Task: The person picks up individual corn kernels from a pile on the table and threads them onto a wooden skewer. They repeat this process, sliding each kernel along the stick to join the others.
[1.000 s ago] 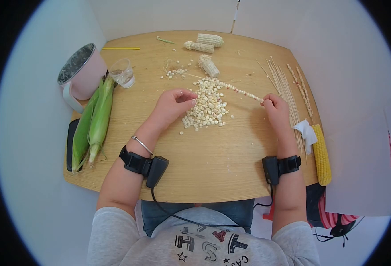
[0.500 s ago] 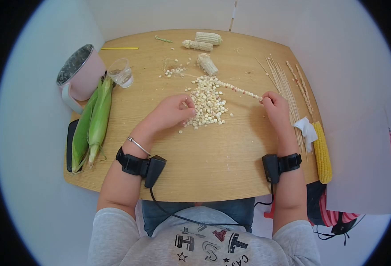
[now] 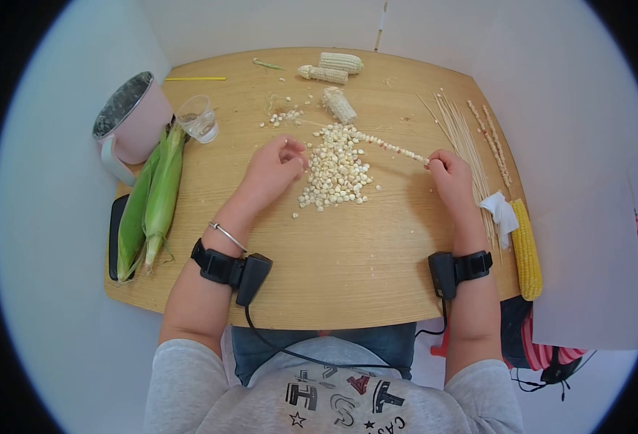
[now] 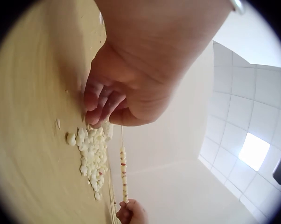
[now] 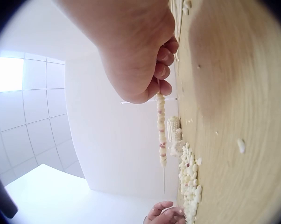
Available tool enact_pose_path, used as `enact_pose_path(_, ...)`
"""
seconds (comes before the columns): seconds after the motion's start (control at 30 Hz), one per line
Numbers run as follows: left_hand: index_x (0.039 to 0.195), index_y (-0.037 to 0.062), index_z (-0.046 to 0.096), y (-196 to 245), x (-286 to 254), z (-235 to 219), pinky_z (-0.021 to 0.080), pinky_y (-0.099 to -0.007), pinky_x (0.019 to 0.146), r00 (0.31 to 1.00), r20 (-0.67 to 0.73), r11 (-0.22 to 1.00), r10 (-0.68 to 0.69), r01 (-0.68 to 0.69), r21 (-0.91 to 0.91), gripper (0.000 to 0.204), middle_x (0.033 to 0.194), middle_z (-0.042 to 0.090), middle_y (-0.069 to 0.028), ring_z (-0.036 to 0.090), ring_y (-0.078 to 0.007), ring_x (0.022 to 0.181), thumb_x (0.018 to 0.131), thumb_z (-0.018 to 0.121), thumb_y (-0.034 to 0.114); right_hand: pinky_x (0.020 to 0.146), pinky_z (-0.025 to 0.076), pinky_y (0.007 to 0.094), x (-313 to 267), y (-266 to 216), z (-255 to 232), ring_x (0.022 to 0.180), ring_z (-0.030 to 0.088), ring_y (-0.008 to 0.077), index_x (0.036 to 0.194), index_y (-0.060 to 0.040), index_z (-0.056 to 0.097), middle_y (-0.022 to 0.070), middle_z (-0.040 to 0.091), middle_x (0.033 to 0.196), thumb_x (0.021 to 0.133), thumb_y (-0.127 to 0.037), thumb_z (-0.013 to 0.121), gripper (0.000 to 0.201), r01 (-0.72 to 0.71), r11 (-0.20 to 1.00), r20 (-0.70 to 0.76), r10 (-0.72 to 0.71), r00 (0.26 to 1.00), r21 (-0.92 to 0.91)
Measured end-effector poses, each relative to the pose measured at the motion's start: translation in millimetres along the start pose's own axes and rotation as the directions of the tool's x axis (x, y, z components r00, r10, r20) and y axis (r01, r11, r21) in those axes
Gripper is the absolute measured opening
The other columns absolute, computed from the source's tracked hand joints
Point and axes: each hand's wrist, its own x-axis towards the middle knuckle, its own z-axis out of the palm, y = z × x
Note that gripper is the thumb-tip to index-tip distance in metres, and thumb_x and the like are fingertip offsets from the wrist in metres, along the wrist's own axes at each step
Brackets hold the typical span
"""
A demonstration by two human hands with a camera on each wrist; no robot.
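My right hand point(image 3: 450, 179) pinches one end of a stick strung with pale and reddish kernels point(image 3: 391, 147), which slants up leftward over the table. In the right wrist view the kernels point(image 5: 161, 130) cover the stick from the fingers down to a short bare tip point(image 5: 164, 181). My left hand point(image 3: 272, 172) is just left of the loose kernel pile point(image 3: 337, 170), fingers bent and thumb apart from them. The left wrist view shows the left hand point(image 4: 133, 88) beside the pile point(image 4: 94, 156); whether a kernel is between its fingers I cannot tell.
Stripped cobs point(image 3: 339, 105) lie behind the pile. At left are a pink mug point(image 3: 141, 119), a clear cup point(image 3: 199, 119), green-husked corn point(image 3: 164, 192) and a dark flat object. Thin sticks point(image 3: 463, 141), two filled sticks point(image 3: 496, 145), a tissue point(image 3: 502, 217) and yellow corn point(image 3: 525, 249) are at right.
My left hand has moved away from the pile, up and to the left, and its thumb and fingers have parted. The right hand and the filled stick have barely moved.
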Motion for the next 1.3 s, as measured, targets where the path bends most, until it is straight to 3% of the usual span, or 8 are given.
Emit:
enact_pose_path(0.47, 0.103, -0.0006, 0.050, -6.8, 3.6, -2.2, 0.039, -0.0205, 0.060, 0.984, -0.111, 0.978, 0.140, -0.120, 0.170, 0.030, 0.076, 0.054, -0.0005, 0.047, -0.0061, 0.067, 0.074, 0.057, 0.000, 0.050, 0.036, 0.0236, 1.1, 2.0, -0.7, 0.055, 0.046, 0.0074, 0.074, 0.0012, 0.058, 0.0033, 0.056, 0.061, 0.075, -0.012, 0.047, 0.017, -0.015, 0.999, 0.002, 0.015, 1.000, -0.035)
enact_pose_path(0.57, 0.097, 0.0011, 0.056, -13.1, 6.5, -3.1, 0.039, -0.0215, 0.059, 0.947, -0.160, 0.958, 0.278, -0.259, 0.125, 0.025, 0.076, 0.052, -0.0011, 0.046, -0.0070, 0.067, 0.072, 0.058, 0.001, 0.051, 0.037, 0.0234, 1.5, 3.8, -0.3, 0.056, 0.047, 0.0074, 0.074, 0.0010, 0.058, 0.0032, 0.056, 0.061, 0.075, -0.012, 0.047, 0.017, -0.014, 0.999, 0.004, 0.015, 1.000, -0.030)
enact_pose_path(0.63, 0.082, 0.0056, 0.062, -13.5, 5.3, -7.2, 0.043, -0.0278, 0.062, 0.942, -0.119, 0.823, 0.312, -0.206, 0.530, 0.014, 0.073, 0.052, -0.0066, 0.052, -0.0176, 0.069, 0.068, 0.060, 0.005, 0.051, 0.037, 0.0232, 1.7, 4.4, -0.4, 0.056, 0.047, 0.0074, 0.074, 0.0009, 0.058, 0.0032, 0.057, 0.061, 0.076, -0.012, 0.048, 0.017, -0.001, 0.999, 0.004, 0.001, 1.000, -0.043)
enact_pose_path(0.77, 0.074, 0.0072, 0.064, -7.7, 0.1, -4.0, 0.044, -0.0309, 0.064, 0.974, -0.053, 0.787, 0.218, -0.144, 0.600, 0.009, 0.073, 0.051, -0.0096, 0.053, -0.0236, 0.071, 0.066, 0.060, 0.008, 0.051, 0.037, 0.0233, 2.6, 6.7, 0.5, 0.056, 0.048, 0.0076, 0.073, 0.0009, 0.058, 0.0033, 0.057, 0.062, 0.076, -0.012, 0.048, 0.017, 0.008, 0.999, 0.003, -0.008, 1.000, -0.054)
enact_pose_path(0.97, 0.074, 0.0035, 0.060, -8.6, 0.0, -1.8, 0.043, -0.0267, 0.060, 0.977, 0.011, 0.752, 0.215, -0.172, 0.636, 0.009, 0.071, 0.050, -0.0060, 0.050, -0.0159, 0.064, 0.068, 0.062, 0.010, 0.052, 0.038, 0.0237, 2.6, 6.5, 0.8, 0.056, 0.049, 0.0087, 0.073, 0.0010, 0.058, 0.0043, 0.058, 0.063, 0.075, -0.012, 0.047, 0.017, 0.027, 0.997, 0.006, -0.027, 1.000, -0.068)
enact_pose_path(1.17, 0.081, 0.0033, 0.057, -21.1, 10.5, -7.1, 0.043, -0.0266, 0.056, 0.951, -0.243, 0.956, 0.190, -0.122, 0.268, 0.012, 0.069, 0.056, -0.0052, 0.052, -0.0154, 0.060, 0.070, 0.058, 0.009, 0.050, 0.039, 0.0290, 2.0, 5.5, 2.1, 0.051, 0.049, 0.0160, 0.073, 0.0002, 0.059, 0.0096, 0.053, 0.057, 0.071, -0.014, 0.051, 0.017, 0.019, 1.000, -0.038, -0.020, 0.999, -0.014)
enact_pose_path(1.23, 0.091, 0.0010, 0.055, -6.0, 6.0, -11.1, 0.043, -0.0205, 0.057, 0.966, -0.225, 0.982, -0.130, 0.094, -0.163, 0.015, 0.072, 0.055, -0.0024, 0.052, -0.0096, 0.065, 0.077, 0.056, 0.007, 0.049, 0.038, 0.0286, 2.6, 8.6, 2.6, 0.050, 0.048, 0.0150, 0.073, 0.0003, 0.059, 0.0089, 0.052, 0.056, 0.072, -0.013, 0.051, 0.016, 0.041, 0.999, -0.028, -0.040, 0.999, 0.016)
enact_pose_path(1.3, 0.095, -0.0006, 0.054, -16.6, 10.3, -16.7, 0.044, -0.0203, 0.058, 0.968, -0.211, 0.950, -0.134, 0.066, -0.305, 0.017, 0.075, 0.056, -0.0046, 0.053, -0.0103, 0.066, 0.079, 0.054, 0.007, 0.049, 0.038, 0.0284, 2.5, 8.6, 2.6, 0.050, 0.047, 0.0145, 0.073, 0.0005, 0.058, 0.0086, 0.051, 0.055, 0.072, -0.013, 0.051, 0.016, 0.054, 0.998, -0.017, -0.054, 0.998, 0.012)
